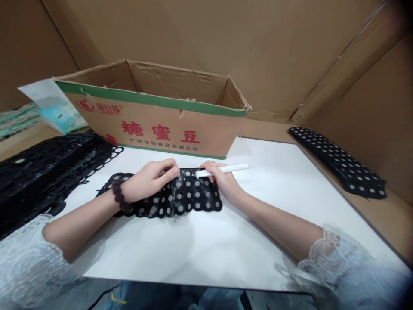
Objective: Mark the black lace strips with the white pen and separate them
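A black scalloped piece of fabric with pale round dots (189, 196) lies on the white board in front of me. My left hand (153, 180) rests over its left part, thumb and forefinger closed together at the upper edge. Between the fingers of my right hand (224, 178) is a slim white pen-like tool (238, 167), its tip pointing left onto the fabric's upper right. The other fingers of that hand touch the fabric's top right corner. What exactly the tool is, I cannot make out.
An open cardboard box (155, 116) with a green rim band stands behind the fabric. Black openwork fabric (51, 172) is heaped at left, near a white and teal packet (61, 114). A folded dotted black strip (338, 161) lies at right. Cardboard walls (258, 47) enclose the back.
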Demonstrator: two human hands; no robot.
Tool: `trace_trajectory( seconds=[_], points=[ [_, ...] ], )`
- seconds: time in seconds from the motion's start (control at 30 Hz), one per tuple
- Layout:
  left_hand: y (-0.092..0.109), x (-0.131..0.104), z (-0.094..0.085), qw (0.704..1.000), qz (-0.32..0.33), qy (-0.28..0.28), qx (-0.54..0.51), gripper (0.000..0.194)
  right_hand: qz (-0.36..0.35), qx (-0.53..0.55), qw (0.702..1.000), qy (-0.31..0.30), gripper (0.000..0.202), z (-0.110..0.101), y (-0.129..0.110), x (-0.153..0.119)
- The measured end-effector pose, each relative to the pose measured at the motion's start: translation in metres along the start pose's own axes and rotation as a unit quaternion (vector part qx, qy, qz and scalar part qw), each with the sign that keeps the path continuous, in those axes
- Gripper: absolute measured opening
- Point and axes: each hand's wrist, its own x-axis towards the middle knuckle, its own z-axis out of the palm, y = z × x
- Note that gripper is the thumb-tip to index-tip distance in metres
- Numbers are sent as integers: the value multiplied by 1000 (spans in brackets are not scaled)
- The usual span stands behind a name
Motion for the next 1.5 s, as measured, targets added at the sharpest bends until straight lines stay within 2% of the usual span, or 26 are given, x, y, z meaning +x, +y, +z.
trace_trajectory(
  seconds=[0.07,0.13,0.27,0.4,0.43,0.53,0.57,0.67,0.77,0.83,0.9,0.97,1.03,1.17,1.27,1.5],
  points=[
    [2,-1,-2,999,-11,9,45,37,-17,-8,1000,9,31,0,2,1],
    [6,-4,-3,990,-27,24,138,39,-31,-19,999,7,34,2,2,0],
    [6,-6,-8,940,-89,64,323,50,-37,-53,998,-10,35,5,0,-2],
    [-10,-5,-17,953,-117,-11,280,58,-19,-66,997,32,33,5,0,-3],
    [-14,-5,-20,951,-133,-15,280,59,-11,-66,997,41,33,4,1,-2],
    [-23,-7,-24,914,-191,39,356,62,-4,-68,997,38,33,4,3,-2],
    [-25,-7,-23,903,-194,53,379,63,-5,-66,997,35,33,4,3,-2],
    [-27,-6,-17,902,-135,68,405,58,-6,-54,998,41,34,4,3,-2],
    [-23,-1,-7,941,-41,73,327,45,1,-38,998,51,32,4,2,-3],
    [-13,2,1,976,14,65,207,37,11,-24,998,60,28,4,1,-4],
    [0,7,9,993,42,50,98,34,18,-14,997,69,26,4,1,-4],
    [12,13,15,998,44,24,49,33,20,-10,997,70,26,3,0,-4],
    [18,20,20,998,33,-13,49,31,21,-10,998,60,25,1,1,-4],
    [15,31,24,996,28,-67,51,28,45,-16,999,3,25,-11,3,-5],
    [9,32,25,996,42,-70,26,27,55,-20,998,-22,26,-18,3,-7],
    [9,30,27,998,16,-65,0,28,35,-25,998,-37,29,-16,2,-10]
  ],
)
